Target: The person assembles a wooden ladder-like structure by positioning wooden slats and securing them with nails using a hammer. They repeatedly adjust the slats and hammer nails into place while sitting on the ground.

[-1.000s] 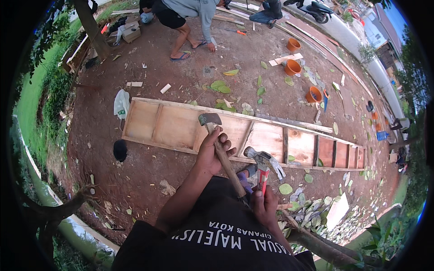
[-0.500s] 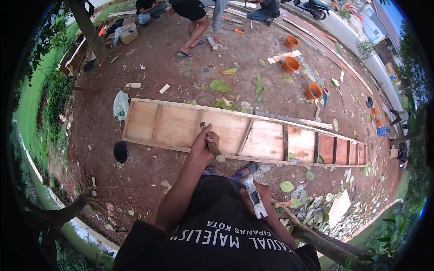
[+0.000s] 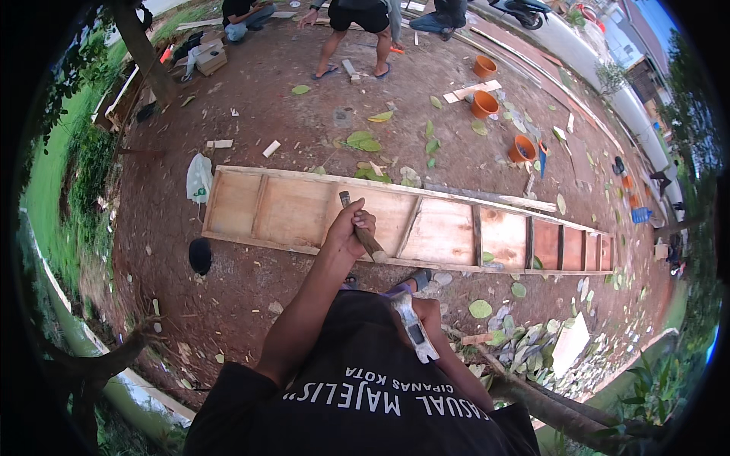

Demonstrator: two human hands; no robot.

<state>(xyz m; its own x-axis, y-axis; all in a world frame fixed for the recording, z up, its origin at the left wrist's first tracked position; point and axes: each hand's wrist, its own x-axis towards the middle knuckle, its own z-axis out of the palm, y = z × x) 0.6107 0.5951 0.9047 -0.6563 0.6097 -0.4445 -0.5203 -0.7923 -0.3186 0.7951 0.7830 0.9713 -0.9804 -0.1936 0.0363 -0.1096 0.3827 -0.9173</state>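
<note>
My left hand is closed around a short wooden-handled tool, held tilted above the panel. One end of the tool looks dark and flat, but its exact kind is unclear. Close to my body on the right, my right hand grips a claw hammer with a worn, whitish head; the handle is mostly hidden. In front of my feet a long wooden panel lies on the ground, framed along its edges and divided by several crosspieces. A loose wooden strip rests along its far side.
Orange buckets stand at the far right, near a blue-handled saw. A white plastic bag and a black cap-like item lie by the panel's left end. Beyond, a person in dark shorts stands among others crouching. Leaves litter the soil.
The person in shorts has straightened up from bending over a wood piece, now with feet apart. My right hand and the hammer have shifted slightly left; my left hand keeps its hold.
</note>
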